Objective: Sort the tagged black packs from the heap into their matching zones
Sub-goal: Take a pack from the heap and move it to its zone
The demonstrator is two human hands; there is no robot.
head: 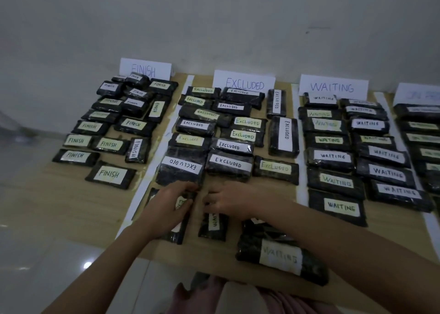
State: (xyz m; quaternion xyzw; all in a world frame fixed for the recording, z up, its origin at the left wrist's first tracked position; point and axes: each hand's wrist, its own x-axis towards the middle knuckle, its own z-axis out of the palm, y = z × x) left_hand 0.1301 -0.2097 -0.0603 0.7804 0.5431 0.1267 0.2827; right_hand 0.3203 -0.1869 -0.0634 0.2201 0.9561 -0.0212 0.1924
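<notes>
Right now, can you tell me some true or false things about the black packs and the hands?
1. The left hand rests on a pack in the EXCLUDED column. True.
2. The FINISH sign stands farthest right. False: it is farthest left.
3. The near pack by the right arm reads WAITING. True.
4. The WAITING sign lies flat on the floor. False: it stands upright against the wall.
5. The right hand is lifted high above the board. False: it is down at the packs.
</notes>
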